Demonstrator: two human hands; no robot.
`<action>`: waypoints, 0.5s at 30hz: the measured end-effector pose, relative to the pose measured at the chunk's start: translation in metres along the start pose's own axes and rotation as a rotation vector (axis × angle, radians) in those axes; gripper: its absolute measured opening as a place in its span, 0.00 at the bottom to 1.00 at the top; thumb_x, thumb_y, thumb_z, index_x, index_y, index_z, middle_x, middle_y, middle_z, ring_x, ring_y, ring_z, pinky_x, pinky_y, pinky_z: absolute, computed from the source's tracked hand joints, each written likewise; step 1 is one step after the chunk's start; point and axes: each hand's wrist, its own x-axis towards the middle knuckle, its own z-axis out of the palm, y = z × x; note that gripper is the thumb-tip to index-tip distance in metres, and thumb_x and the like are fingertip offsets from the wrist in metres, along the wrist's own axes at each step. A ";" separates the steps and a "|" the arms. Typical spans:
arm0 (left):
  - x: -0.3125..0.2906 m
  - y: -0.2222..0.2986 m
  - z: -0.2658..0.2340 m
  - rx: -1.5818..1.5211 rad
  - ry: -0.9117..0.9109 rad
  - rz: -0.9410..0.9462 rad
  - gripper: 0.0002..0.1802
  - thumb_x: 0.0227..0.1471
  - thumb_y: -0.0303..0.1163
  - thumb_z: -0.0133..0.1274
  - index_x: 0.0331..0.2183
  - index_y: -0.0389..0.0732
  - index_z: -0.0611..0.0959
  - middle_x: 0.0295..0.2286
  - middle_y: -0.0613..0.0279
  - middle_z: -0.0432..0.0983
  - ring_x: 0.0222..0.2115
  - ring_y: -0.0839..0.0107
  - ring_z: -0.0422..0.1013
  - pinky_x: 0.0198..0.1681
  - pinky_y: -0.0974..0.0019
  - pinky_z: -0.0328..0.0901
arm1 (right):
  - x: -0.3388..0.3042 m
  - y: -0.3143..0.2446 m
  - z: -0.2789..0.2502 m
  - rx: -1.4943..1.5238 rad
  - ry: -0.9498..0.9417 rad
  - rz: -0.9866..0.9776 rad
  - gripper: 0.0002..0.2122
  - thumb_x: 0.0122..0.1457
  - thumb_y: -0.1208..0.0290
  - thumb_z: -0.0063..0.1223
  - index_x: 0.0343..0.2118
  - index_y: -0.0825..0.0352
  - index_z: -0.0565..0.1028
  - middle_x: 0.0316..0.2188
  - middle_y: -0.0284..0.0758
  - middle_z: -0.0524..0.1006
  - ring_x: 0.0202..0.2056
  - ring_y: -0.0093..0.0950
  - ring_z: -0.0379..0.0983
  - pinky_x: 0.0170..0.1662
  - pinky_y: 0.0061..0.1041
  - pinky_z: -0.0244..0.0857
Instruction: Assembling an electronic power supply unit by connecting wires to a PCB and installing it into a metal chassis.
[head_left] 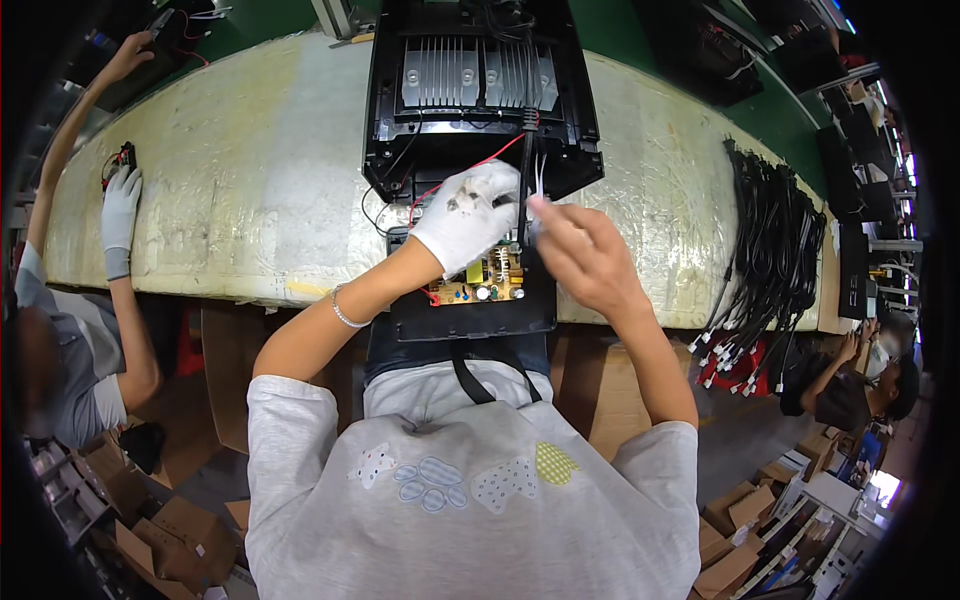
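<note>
Head view, fabric-gloved left fingers (498, 178) curled beside slender black cable (525, 180), right fingers (570, 238) blurred, grasps unclear

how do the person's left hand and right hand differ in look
The left hand wears a white glove; the right hand is bare. The left hand's arm carries a silvery bracelet; the right hand's shows none. The left hand looks fairly sharp; the right hand is blurred. Both are near the black cable.

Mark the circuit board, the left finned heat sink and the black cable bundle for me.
Circuit board (490, 282), head view: mid-board, among its components.
Left finned heat sink (441, 74), head view: central fins.
Black cable bundle (770, 230), head view: middle of the strands.
</note>
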 end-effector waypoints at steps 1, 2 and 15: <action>0.000 -0.001 0.000 -0.030 0.003 -0.037 0.09 0.48 0.29 0.53 0.33 0.38 0.78 0.35 0.53 0.73 0.37 0.55 0.72 0.41 0.61 0.69 | 0.004 -0.002 0.002 -0.058 -0.031 -0.080 0.09 0.45 0.75 0.54 0.32 0.68 0.72 0.51 0.39 0.74 0.39 0.31 0.72 0.39 0.28 0.68; -0.002 -0.003 -0.001 -0.029 0.003 -0.036 0.09 0.48 0.29 0.53 0.33 0.38 0.78 0.35 0.53 0.73 0.37 0.55 0.72 0.41 0.61 0.69 | 0.005 -0.003 0.005 -0.058 -0.031 -0.080 0.09 0.45 0.75 0.54 0.32 0.68 0.72 0.51 0.39 0.74 0.39 0.31 0.72 0.39 0.28 0.68; 0.009 0.011 -0.007 -0.302 -0.045 0.193 0.07 0.49 0.24 0.54 0.34 0.37 0.79 0.35 0.57 0.74 0.37 0.60 0.73 0.41 0.66 0.69 | -0.018 -0.023 0.034 0.151 0.257 0.539 0.12 0.44 0.87 0.61 0.33 0.70 0.75 0.34 0.39 0.71 0.34 0.34 0.70 0.35 0.27 0.65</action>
